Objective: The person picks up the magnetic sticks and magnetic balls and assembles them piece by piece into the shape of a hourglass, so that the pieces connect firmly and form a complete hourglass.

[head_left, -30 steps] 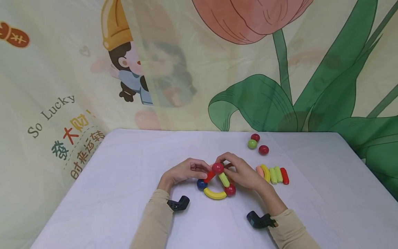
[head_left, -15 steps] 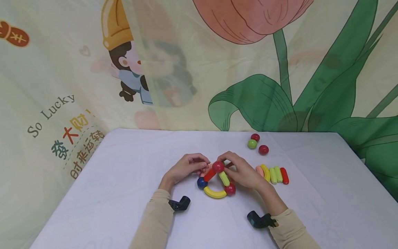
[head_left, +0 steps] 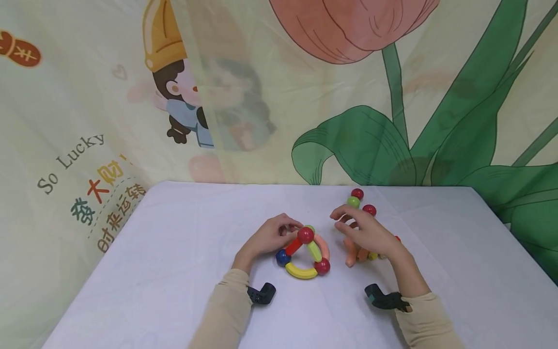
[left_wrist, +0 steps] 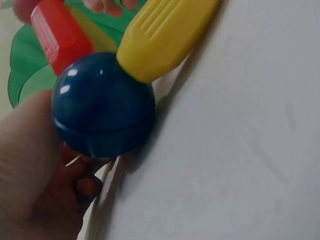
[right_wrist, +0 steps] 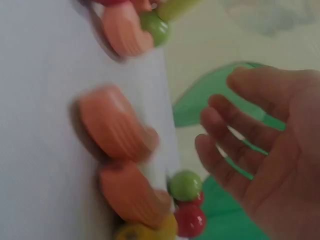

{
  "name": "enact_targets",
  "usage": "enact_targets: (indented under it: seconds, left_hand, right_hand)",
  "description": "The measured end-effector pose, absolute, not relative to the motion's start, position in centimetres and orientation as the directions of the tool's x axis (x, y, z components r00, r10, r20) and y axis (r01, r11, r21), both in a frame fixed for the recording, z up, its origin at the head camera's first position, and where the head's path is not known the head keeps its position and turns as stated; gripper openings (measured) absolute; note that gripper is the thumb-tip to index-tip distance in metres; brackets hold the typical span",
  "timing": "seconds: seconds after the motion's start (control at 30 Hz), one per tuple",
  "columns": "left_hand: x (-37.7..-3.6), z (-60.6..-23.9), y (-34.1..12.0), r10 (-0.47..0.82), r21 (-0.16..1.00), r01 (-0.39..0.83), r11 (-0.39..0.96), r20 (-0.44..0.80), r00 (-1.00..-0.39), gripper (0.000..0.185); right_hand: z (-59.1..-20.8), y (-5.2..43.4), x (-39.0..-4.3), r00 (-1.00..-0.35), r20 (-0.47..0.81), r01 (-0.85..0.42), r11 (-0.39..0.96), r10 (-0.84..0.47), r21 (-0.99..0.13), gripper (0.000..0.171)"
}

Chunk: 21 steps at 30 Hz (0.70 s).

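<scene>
A frame of magnetic balls and sticks stands mid-table, with a red ball (head_left: 306, 235) on top. It includes a blue ball (head_left: 283, 257), a red stick (head_left: 294, 247), a yellow curved stick (head_left: 302, 271), a light green stick (head_left: 314, 251) and an orange curved stick (head_left: 323, 246). My left hand (head_left: 271, 238) holds the frame from its left rear, fingers curled; the fingertips are hidden behind it. Away to the right, my right hand (head_left: 370, 232) hangs with loosely bent fingers, nothing in them, above loose orange curved sticks (right_wrist: 117, 122).
Behind the right hand lie a green ball (head_left: 353, 201) and two red balls, one of them a red ball (head_left: 369, 210) nearer the hand. More loose sticks are partly covered by that hand. A printed cloth (head_left: 261, 97) hangs along the table's back edge.
My right hand has let go of the frame and moved right, over the loose sticks. My left hand has shifted slightly right, closer against the frame, which stays in place.
</scene>
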<state>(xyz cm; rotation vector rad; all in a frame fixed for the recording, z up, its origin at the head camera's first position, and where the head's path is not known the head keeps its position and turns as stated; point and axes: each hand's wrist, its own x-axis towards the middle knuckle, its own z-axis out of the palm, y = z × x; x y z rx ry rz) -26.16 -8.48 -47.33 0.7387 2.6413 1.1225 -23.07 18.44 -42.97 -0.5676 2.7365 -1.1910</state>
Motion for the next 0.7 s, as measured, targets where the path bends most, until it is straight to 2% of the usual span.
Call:
enact_targets:
  seconds: [0.17, 0.4, 0.7]
  left_hand:
    - [-26.1, -47.3, -8.1, 0.493, 0.669, 0.387, 0.634, 0.035, -0.869, 0.024]
    - [-26.0, -47.3, -8.2, 0.451, 0.691, 0.353, 0.631, 0.044, -0.892, 0.016]
    - [-26.1, -47.3, -8.2, 0.390, 0.705, 0.293, 0.646, 0.026, -0.920, 0.015]
  right_hand:
    - [-42.4, 21.1, -22.9, -0.943, 0.007, -0.240, 0.668, -0.331, -0.705, 0.031]
    - [-42.0, 23.6, -22.6, -0.953, -0.078, -0.169, 0.730, -0.292, -0.662, 0.031]
    - [-41.9, 25.8, -22.5, -0.950, -0.165, -0.101, 0.760, -0.266, -0.642, 0.029]
